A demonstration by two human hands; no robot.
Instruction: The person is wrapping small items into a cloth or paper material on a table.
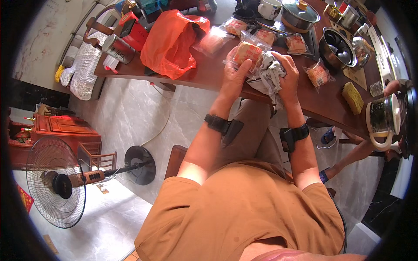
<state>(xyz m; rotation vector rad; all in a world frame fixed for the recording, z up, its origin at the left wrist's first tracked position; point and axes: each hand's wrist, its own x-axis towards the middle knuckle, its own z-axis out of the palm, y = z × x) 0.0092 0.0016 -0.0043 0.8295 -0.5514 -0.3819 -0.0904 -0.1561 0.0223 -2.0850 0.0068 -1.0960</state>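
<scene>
My left hand (pixel 235 76) grips a clear plastic packet of pastry (pixel 247 53) with red print, the thumb lying across its front. A crumpled grey-white cloth (pixel 270 73) is bunched in my right hand (pixel 289 76), pressed against the packet's right side. Both hands are just above the near edge of the brown wooden table (pixel 209 83). Similar wrapped pastries lie beyond and beside them: one packet (pixel 214 39) to the left, another packet (pixel 296 44) behind my right hand, and a third packet (pixel 318 75) to its right.
A red plastic bag (pixel 169 42) and a metal can (pixel 118 49) stand left. A lidded pot (pixel 300 16), a steel bowl (pixel 338 47), a yellow sponge (pixel 353 98) and a glass teapot (pixel 382 117) occupy the right. Another person's leg (pixel 351 156) shows below; a floor fan (pixel 57 182) stands left.
</scene>
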